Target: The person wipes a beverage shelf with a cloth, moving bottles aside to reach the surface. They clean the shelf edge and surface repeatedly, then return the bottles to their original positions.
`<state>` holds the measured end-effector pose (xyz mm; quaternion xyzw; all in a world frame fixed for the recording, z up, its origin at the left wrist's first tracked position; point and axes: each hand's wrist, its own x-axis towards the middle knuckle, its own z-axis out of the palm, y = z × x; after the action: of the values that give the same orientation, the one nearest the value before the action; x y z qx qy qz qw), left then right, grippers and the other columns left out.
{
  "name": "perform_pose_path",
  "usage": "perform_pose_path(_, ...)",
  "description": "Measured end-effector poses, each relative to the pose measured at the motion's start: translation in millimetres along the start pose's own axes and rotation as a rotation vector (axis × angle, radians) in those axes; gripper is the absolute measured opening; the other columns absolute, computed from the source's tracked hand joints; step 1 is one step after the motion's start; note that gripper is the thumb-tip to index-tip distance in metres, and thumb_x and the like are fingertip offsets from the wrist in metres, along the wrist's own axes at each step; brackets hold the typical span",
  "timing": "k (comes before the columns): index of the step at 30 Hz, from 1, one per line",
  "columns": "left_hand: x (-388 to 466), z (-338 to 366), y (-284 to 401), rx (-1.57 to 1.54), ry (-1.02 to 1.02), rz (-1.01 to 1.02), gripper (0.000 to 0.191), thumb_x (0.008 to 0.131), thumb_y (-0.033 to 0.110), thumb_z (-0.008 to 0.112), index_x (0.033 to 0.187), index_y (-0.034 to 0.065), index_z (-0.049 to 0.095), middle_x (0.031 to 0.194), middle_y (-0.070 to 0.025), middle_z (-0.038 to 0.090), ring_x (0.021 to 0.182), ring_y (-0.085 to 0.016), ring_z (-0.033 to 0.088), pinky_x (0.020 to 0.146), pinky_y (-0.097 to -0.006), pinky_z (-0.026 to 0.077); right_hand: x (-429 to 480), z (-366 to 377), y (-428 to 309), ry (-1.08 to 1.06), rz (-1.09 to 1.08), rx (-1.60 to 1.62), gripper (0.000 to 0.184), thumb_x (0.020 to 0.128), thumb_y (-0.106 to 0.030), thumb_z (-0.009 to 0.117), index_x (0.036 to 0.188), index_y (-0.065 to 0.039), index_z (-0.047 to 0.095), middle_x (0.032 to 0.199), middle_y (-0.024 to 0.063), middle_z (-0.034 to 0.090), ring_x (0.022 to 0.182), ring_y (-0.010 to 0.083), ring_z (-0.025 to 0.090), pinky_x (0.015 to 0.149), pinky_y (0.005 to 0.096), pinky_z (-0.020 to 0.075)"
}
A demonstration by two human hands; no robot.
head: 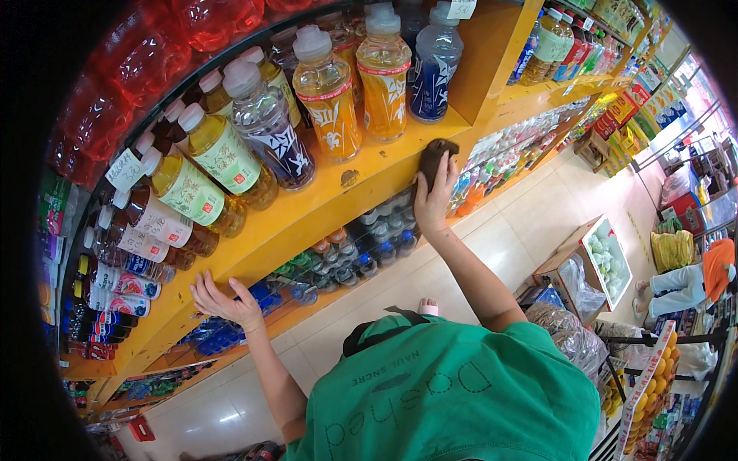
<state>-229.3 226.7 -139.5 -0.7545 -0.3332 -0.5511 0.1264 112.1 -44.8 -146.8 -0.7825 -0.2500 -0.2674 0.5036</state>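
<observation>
My right hand holds a dark brown cloth against the front edge of a yellow wooden shelf, close to its upright divider. With its fingers spread, my left hand rests on the same shelf edge farther left and holds nothing. Behind the edge stand orange drink bottles, a dark blue bottle and a purple one. To the left of these are green-labelled tea bottles and pink-labelled bottles. The paint on the shelf is chipped in spots.
Packed bottles fill the lower shelf. Handwritten price tags hang above the drinks. On the tiled floor behind me are a white crate of green produce and a fruit stand. A person in orange is at the right.
</observation>
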Motion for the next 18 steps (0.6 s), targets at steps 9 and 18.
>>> perform_pose_path(9,0,1,0,0.033,0.019,0.034,0.049,0.102,0.039,0.049,0.138,0.0063,0.056,0.145,-0.0129,0.052,0.142,-0.035,0.039,0.117,-0.0563,0.018,-17,-52,-62,-0.295,-0.294,0.214,0.059,0.079,0.013,0.064,0.136,-0.002,0.059,0.134,0.0196,0.056,0.127,0.0381,0.054,0.108,0.0397,0.0429)
perform_pose_path(18,-2,1,-2,-0.018,-0.017,0.008,0.051,0.098,0.038,0.053,0.138,0.0066,0.056,0.146,-0.0131,0.050,0.144,-0.036,0.036,0.119,-0.0556,0.013,0,-32,-114,-0.406,-0.525,-0.112,0.072,0.071,0.005,0.064,0.140,-0.017,0.058,0.139,0.0198,0.051,0.111,0.0382,0.060,0.086,0.0427,0.0564)
